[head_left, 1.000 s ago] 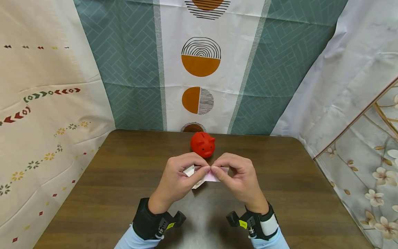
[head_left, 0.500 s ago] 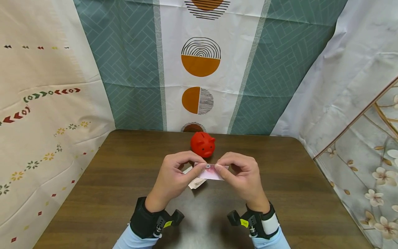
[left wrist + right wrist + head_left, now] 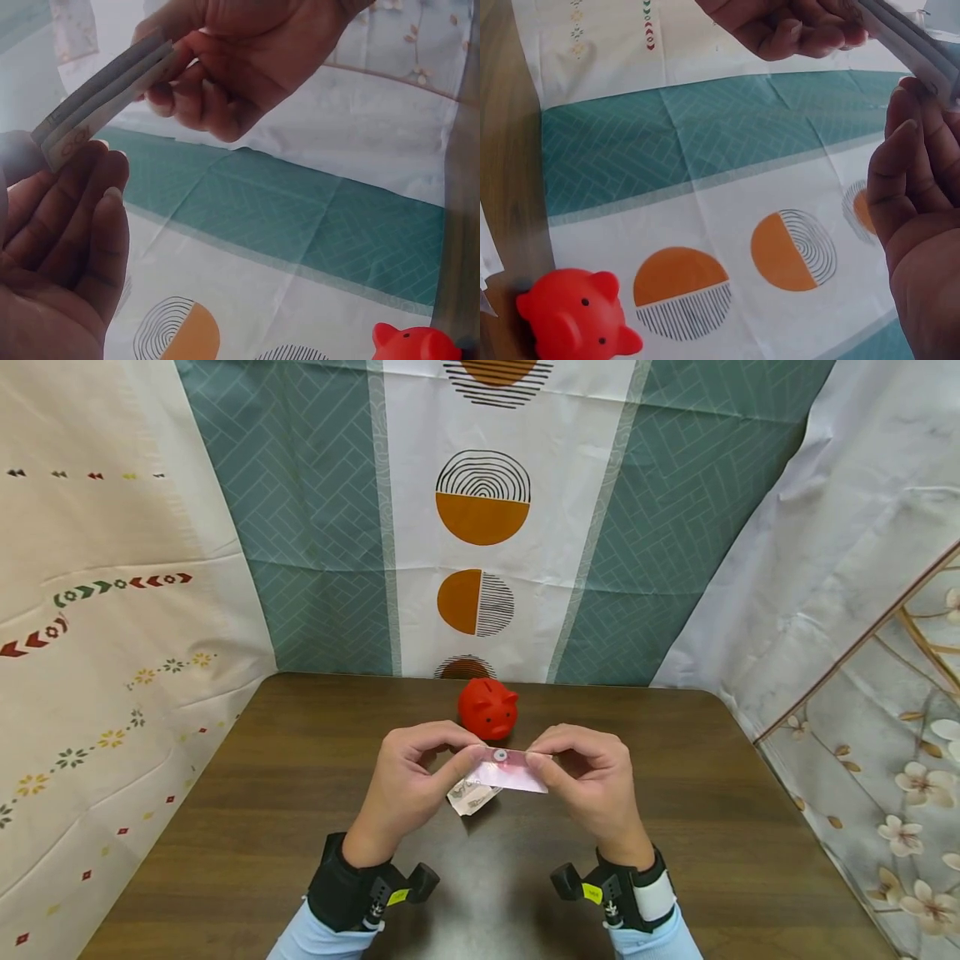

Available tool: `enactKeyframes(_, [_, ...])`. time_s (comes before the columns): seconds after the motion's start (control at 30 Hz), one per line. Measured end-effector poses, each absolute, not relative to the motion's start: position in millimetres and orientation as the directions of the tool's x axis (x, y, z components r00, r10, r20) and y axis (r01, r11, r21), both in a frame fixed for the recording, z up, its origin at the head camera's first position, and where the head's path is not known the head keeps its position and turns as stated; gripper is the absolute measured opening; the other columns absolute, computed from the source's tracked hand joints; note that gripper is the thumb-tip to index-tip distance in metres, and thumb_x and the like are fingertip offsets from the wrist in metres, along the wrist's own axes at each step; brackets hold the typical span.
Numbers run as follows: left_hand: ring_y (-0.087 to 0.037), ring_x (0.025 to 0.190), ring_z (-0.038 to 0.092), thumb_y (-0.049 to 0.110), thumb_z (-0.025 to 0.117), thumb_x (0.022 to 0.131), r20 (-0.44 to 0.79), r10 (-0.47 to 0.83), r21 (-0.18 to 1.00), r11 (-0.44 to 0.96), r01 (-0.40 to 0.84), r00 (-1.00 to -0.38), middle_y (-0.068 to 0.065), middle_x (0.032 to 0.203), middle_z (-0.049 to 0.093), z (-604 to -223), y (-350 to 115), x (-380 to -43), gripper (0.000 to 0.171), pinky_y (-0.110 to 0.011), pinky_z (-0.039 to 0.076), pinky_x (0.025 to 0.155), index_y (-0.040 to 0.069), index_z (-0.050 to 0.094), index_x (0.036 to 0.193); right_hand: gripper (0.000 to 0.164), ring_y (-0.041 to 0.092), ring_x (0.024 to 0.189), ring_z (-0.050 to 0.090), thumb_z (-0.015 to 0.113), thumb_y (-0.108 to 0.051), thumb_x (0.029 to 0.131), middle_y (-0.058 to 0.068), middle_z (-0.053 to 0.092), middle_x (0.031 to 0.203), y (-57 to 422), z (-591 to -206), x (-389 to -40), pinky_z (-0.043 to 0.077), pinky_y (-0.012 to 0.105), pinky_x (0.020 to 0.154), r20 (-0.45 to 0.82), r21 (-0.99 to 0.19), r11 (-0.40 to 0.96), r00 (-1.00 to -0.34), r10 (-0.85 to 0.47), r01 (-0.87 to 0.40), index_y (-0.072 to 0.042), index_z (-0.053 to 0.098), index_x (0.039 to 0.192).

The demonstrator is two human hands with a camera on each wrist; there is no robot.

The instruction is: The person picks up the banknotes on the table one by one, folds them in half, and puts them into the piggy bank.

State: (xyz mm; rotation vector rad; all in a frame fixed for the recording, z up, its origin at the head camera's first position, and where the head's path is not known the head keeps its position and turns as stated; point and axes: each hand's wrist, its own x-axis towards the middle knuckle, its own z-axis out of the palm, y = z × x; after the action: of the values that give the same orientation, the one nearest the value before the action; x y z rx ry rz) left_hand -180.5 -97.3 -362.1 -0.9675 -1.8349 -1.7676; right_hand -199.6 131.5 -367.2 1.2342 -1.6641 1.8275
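A folded pinkish banknote [image 3: 510, 775] is stretched level between both hands in the head view. Its left end is pinched by my left hand [image 3: 416, 781], thumb against fingers. At the other end, my right hand [image 3: 592, 785] pinches it the same way. Several folded layers and printed digits show on the banknote [image 3: 101, 105] in the left wrist view. Below and partly behind it, a second, pale banknote [image 3: 471, 798] lies on the table, its upper part hidden. Just beyond the hands stands a red piggy bank [image 3: 487, 710], facing me, its slot on top.
The brown wooden table [image 3: 315, 743] reaches back to a green and white patterned cloth [image 3: 483, 602]. Light cloths hang along the left and right sides. In the right wrist view the piggy bank [image 3: 577, 315] stands near the cloth.
Both hands have moved apart from their near-touching thumbs, uncovering the folded banknote's middle between them. More of the banknote on the table shows. The piggy bank has stayed put.
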Motion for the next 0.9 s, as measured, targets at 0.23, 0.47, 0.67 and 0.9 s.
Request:
enactKeyframes(0.23, [-0.018,0.081,0.071,-0.014,0.071,0.086,0.729,0.181,0.680,-0.087,0.728,-0.660,-0.015,0.090,0.076,-362.7,-100.1,-181.5,0.018,-0.028,0.060,0.071,0.001,0.077,0.095,0.017,0.021,0.073,0.061,0.068,0.011,0.089,0.011,0.073,0.087,134.4,-370.0,-202.9,0.051,0.028,0.056,0.808,-0.587,-0.271,-0.527,-0.265,-0.763,0.001,0.076,0.100])
enactKeyframes(0.47, [-0.016,0.078,0.068,-0.010,0.074,0.086,0.704,0.196,0.703,-0.059,0.709,-0.682,-0.011,0.089,0.076,-361.9,-100.1,-181.0,0.017,-0.023,0.054,0.059,0.004,0.078,0.095,0.015,0.021,0.073,0.062,0.069,0.009,0.089,0.011,0.073,0.088,133.4,-371.1,-203.4,0.054,0.028,0.057,0.811,-0.581,-0.290,-0.515,-0.276,-0.760,0.001,0.075,0.100])
enactKeyframes(0.67, [-0.015,0.077,0.068,-0.008,0.074,0.087,0.692,0.227,0.708,-0.033,0.705,-0.685,-0.010,0.087,0.076,-362.2,-100.9,-180.6,0.014,-0.024,0.055,0.061,0.004,0.078,0.093,0.024,0.019,0.072,0.061,0.067,0.017,0.085,0.011,0.072,0.087,132.1,-370.5,-203.0,0.050,0.028,0.053,0.801,-0.590,-0.276,-0.505,-0.323,-0.759,0.000,0.076,0.100])
enactKeyframes(0.9, [-0.015,0.075,0.063,-0.005,0.075,0.087,0.677,0.266,0.717,-0.026,0.697,-0.686,-0.008,0.085,0.075,-362.4,-100.7,-180.2,0.013,-0.027,0.058,0.064,0.006,0.078,0.093,0.022,0.019,0.072,0.060,0.068,0.016,0.084,0.011,0.071,0.084,130.3,-371.6,-205.0,0.048,0.029,0.051,0.817,-0.564,-0.296,-0.468,-0.336,-0.771,0.001,0.076,0.098])
